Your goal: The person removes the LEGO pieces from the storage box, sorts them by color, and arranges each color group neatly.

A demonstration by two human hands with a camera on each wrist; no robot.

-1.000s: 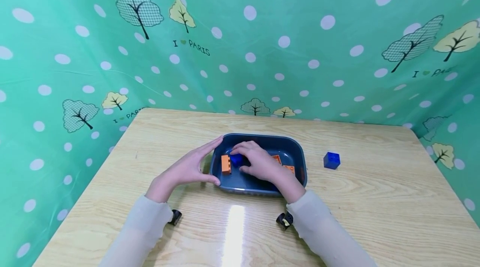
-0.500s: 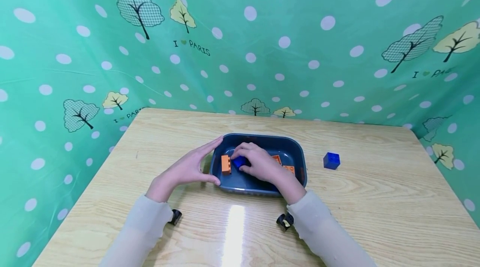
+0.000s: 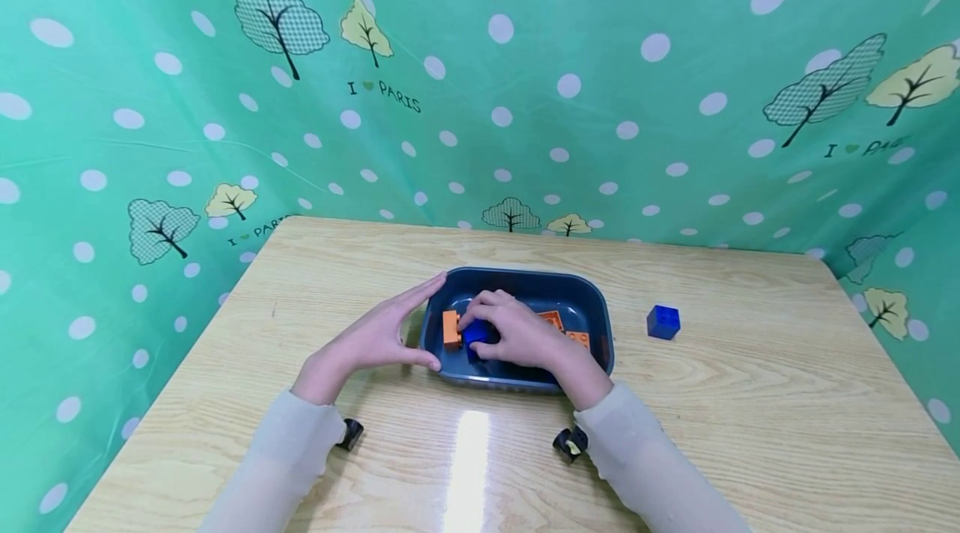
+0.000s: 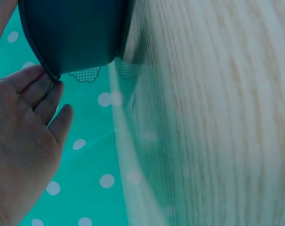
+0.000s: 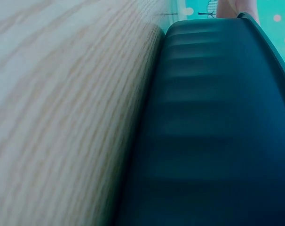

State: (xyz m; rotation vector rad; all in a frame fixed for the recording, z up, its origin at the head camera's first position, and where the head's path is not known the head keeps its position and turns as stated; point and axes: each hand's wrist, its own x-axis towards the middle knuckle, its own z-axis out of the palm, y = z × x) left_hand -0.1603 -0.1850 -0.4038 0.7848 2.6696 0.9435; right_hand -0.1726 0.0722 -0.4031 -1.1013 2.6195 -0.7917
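Counter: light wood-grain surface (image 3: 750, 383); far edge meets the cloth backdrop (image 3: 480, 83), which is green with pale dots and printed trees.
Tray: dark blue, rounded corners (image 3: 579, 298); sits upright on the counter, midway between the left and right edges, closer to the far edge than the sleeves. The right wrist view shows a ribbed outer wall.
Left hand: at the tray's end facing the counter's left edge (image 3: 371, 337); fingers extended and spread wide from the thumb, tips touching the rim around the two corners of that end; not curled.
Right hand: inside the tray, entering over the side facing the wearer (image 3: 517, 331); fingers curled, pinching the gripped block between fingertips and thumb.
Gripped block: blue, partly covered by the fingers (image 3: 474, 336); located in the tray, in the half toward the counter's left edge. Contact with the tray floor: cannot be determined.
Upright orange block: just beside the gripped block, toward the counter's left edge (image 3: 451, 330); studs face the counter's right edge.
Other orange blocks: two, in the tray's half toward the counter's right edge (image 3: 578, 338); partly hidden by the right hand.
Loose blue block: on the counter, between the tray and the counter's right edge, apart from the tray (image 3: 663, 322).
Sleeves: pale, both forearms (image 3: 652, 458); small black devices at each wrist (image 3: 570, 441).
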